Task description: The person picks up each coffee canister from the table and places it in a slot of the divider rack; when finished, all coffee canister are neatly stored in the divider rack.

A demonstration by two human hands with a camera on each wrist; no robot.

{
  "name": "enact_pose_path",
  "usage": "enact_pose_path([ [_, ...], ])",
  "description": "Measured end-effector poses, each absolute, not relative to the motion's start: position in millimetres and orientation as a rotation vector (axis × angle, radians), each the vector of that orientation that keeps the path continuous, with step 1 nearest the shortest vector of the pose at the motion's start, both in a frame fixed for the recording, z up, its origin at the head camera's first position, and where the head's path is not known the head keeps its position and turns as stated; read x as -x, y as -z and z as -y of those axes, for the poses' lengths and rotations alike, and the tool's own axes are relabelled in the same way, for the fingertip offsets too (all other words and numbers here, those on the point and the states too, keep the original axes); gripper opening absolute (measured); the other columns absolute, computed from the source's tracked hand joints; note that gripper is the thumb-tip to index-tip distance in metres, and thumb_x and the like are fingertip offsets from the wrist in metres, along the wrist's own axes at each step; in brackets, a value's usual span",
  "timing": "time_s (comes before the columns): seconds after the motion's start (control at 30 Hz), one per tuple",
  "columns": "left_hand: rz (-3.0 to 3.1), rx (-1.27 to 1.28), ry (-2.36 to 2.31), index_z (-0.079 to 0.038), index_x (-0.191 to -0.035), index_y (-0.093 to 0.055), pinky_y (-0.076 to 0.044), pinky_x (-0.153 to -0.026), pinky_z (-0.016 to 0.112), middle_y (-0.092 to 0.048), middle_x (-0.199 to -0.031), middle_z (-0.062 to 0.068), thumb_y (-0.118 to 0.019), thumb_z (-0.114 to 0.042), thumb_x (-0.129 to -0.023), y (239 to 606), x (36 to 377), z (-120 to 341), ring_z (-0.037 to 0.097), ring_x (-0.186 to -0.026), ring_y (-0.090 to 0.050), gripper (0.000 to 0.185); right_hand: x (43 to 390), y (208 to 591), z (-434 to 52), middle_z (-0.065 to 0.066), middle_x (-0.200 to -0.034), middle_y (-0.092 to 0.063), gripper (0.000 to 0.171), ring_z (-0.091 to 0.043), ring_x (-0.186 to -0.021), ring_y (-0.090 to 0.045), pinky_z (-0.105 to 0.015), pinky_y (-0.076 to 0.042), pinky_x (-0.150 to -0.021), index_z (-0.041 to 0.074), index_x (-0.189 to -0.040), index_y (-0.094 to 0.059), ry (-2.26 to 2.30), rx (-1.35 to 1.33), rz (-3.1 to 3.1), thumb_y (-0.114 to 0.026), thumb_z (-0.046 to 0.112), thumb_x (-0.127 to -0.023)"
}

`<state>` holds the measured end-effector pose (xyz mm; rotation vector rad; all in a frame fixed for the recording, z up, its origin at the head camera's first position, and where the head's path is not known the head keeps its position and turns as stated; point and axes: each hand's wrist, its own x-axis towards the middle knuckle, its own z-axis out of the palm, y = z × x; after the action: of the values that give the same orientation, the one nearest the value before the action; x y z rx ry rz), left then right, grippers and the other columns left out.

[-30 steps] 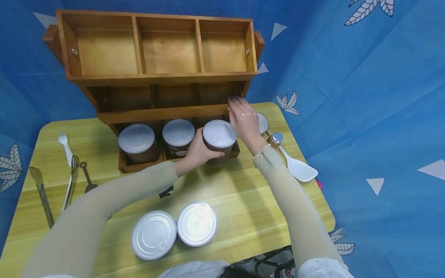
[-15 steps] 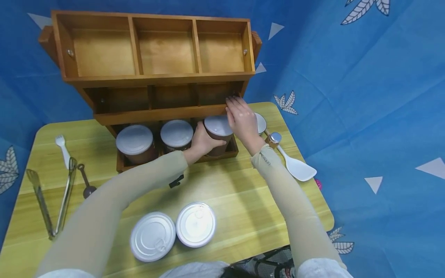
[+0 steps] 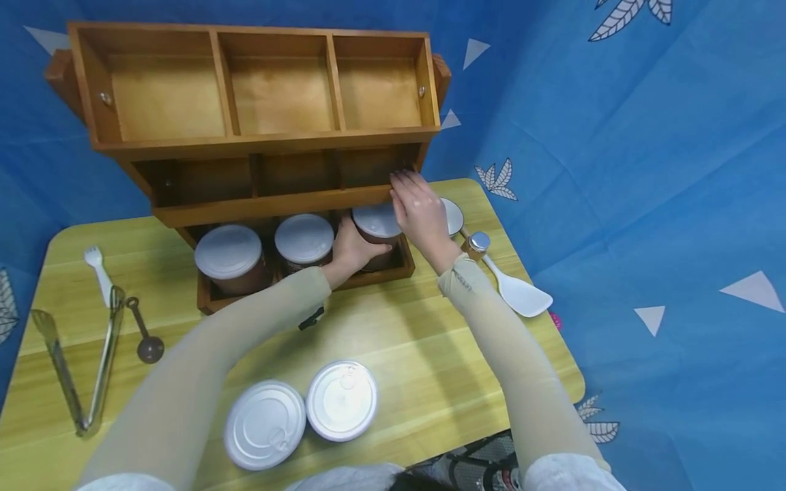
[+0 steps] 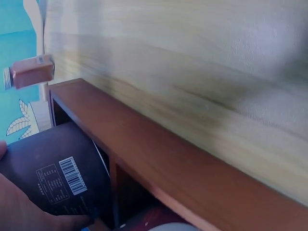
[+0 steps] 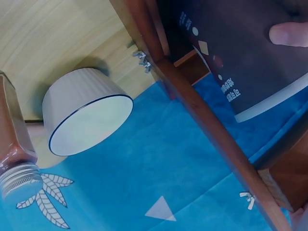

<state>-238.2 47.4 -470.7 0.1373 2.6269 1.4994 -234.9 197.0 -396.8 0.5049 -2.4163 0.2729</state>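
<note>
My left hand (image 3: pixel 357 249) grips a brown canister (image 3: pixel 377 228) with a pale lid, thumb across its front. The canister stands in the right compartment of the bottom tier of a wooden rack (image 3: pixel 245 206); in the left wrist view its barcode side (image 4: pixel 53 178) shows behind the front rail (image 4: pixel 144 139). Two similar lidded canisters stand in the left (image 3: pixel 228 252) and middle (image 3: pixel 304 239) compartments. My right hand (image 3: pixel 422 215) holds the middle tier's front rail near its right end, fingers over the edge. In the right wrist view only a sliver of that hand shows.
Two round pull-tab cans (image 3: pixel 265 424) (image 3: pixel 342 401) stand near the table's front. At left lie metal tongs (image 3: pixel 104 361), a white fork (image 3: pixel 98 273) and a brown scoop (image 3: pixel 147 344). Right of the rack are a white bowl (image 5: pixel 86 110), a capped bottle (image 5: pixel 14 139) and a white spatula (image 3: pixel 522 294).
My left hand has moved the canister back and down into the right compartment, under the middle tier. My right hand stays on the rail. The head view has shifted slightly.
</note>
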Motion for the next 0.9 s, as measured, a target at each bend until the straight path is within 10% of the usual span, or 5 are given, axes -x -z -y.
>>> enact_pose_path([
  [0.9,-2.390,-0.208,-1.552,-0.001,-0.154,-0.012,-0.033,-0.120,0.048,-0.029,-0.155,0.022,-0.081,-0.025,-0.080,468,212,-27,0.036,-0.143,-0.035,0.104,234,395,-195,-0.013,-0.126,-0.068,0.031,-0.026,-0.124,-0.060,-0.036,-0.046,-0.112,0.002,-0.124,-0.067,-0.311,-0.503,2.444,-0.053,0.016,-0.101],
])
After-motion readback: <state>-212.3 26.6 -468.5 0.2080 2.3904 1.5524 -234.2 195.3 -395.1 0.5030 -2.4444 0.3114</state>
